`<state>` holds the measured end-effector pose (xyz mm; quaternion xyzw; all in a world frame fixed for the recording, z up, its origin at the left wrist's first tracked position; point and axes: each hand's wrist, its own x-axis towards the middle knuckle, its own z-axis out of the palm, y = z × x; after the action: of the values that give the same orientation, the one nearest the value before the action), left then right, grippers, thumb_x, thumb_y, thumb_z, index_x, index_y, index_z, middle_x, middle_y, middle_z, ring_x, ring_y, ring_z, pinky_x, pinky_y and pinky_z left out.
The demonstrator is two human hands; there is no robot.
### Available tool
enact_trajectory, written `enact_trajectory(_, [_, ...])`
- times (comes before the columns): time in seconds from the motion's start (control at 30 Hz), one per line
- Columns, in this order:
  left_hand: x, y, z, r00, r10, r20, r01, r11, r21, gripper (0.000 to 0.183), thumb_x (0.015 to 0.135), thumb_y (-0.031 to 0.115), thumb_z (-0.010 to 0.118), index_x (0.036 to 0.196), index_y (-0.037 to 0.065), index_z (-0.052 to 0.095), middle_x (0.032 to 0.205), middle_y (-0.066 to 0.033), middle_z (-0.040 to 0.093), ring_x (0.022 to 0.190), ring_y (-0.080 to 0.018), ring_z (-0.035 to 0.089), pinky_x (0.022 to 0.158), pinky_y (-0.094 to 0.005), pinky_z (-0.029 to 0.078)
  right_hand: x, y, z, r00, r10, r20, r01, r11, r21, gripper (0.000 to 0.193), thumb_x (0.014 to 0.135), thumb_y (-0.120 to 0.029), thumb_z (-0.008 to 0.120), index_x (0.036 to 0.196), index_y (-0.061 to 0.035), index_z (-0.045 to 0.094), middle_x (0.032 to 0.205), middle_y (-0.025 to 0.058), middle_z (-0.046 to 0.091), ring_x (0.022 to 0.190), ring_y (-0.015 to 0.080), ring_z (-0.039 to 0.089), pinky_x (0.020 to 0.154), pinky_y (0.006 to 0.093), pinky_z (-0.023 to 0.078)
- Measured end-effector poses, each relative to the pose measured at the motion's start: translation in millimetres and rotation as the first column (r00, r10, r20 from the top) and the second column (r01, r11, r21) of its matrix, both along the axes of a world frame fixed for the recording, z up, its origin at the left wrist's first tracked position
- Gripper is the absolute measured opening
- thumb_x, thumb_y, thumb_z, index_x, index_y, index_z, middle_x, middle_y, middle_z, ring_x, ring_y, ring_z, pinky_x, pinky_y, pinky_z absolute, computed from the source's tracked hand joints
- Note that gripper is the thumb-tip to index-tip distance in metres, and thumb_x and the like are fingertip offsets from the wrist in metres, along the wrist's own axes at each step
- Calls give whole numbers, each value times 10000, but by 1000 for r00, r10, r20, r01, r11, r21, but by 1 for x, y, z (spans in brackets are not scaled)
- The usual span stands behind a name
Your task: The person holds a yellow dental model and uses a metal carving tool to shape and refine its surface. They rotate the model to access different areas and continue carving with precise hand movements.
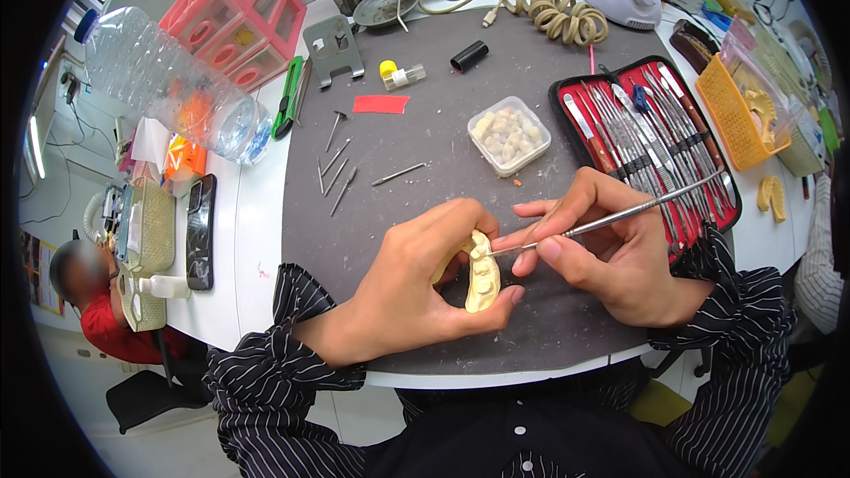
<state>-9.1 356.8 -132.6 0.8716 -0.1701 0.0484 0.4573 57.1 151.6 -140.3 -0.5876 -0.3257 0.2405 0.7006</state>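
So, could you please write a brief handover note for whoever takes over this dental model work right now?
Left hand: holds the yellow dental cast above the grey mat, teeth side facing up.
Right hand: grips a thin metal carving tool like a pen, tip at the cast's upper end.
Nearby: open red instrument case to the right, clear tub of small tooth pieces ahead, loose metal pins to the left.
Done: cast in hand, tool applied.
Left: carving looks under way; how far along cannot be told.
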Motion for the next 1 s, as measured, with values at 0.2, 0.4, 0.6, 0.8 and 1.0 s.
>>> enact_trajectory(0.2, [-1,-1,0,1000,10,-9,-10,1000,-4,392,650,211,808,879,11,560,765,-63,553,634,-131,538,544,-254,419,-2,0,4,1000,-4,-9,5,1000,5,81,884,-51,604,951,-24,568,915,84,698,884,119,674,1034,363,371])
enact_trajectory(0.4, [-1,-1,-1,999,27,-26,-27,1000,-6,398,637,226,808,871,14,565,758,-66,568,639,-137,542,561,-259,412,0,1,0,1000,2,21,-3,1000,31,86,876,-33,604,957,-17,579,949,92,697,881,120,674,1031,347,369])
enact_trajectory(0.6, [-1,0,0,1000,22,-17,-22,1000,-9,397,637,222,807,874,13,567,756,-64,563,633,-136,533,556,-258,407,0,0,2,1000,9,-2,-9,1000,21,86,871,-30,607,953,-14,582,983,100,694,892,122,674,1023,342,383])
enact_trajectory(0.8, [0,0,0,1000,15,-13,-15,1000,-5,395,638,216,804,877,9,567,754,-61,557,636,-133,529,555,-259,405,0,0,2,1000,5,18,-5,1000,19,73,874,-31,607,940,-8,586,988,100,695,889,125,674,1012,347,403])
enact_trajectory(1.0, [-1,1,-1,1000,20,5,-20,1000,-4,393,635,215,804,874,9,569,750,-60,553,638,-130,533,559,-257,409,0,0,1,1000,21,19,-22,999,29,71,882,-27,605,944,1,582,999,125,689,901,119,666,988,330,424])
